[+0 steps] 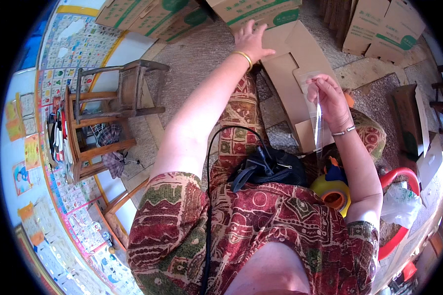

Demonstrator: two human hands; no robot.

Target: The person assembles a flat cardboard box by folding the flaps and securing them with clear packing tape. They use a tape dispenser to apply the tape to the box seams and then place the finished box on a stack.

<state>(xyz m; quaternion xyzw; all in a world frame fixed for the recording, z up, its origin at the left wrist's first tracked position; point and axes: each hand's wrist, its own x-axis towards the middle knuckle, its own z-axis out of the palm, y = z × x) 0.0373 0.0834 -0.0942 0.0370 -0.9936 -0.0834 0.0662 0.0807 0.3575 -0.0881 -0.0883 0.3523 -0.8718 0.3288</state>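
Note:
A brown cardboard carton point(280, 81) lies lengthwise in front of my legs, with flaps and a cut-out edge on its upper side. My left hand point(251, 42), a yellow bangle at its wrist, spreads its fingers at the carton's far left corner; whether it presses on the board I cannot tell. Above the carton's right side, my right hand point(330, 98) pinches a strip of clear tape point(318, 125) that hangs down toward my lap. Below it sits a round yellow object point(347, 189) with an orange hollow centre and a blue part, partly behind my right forearm.
A black pouch point(275, 169) with a cable rests at my waist. More printed cartons point(379, 29) stand at the far side. A wooden chair point(128, 91) is on the left. To the right are an open carton point(408, 118) and a red-rimmed container point(414, 179) with a plastic bag point(401, 204).

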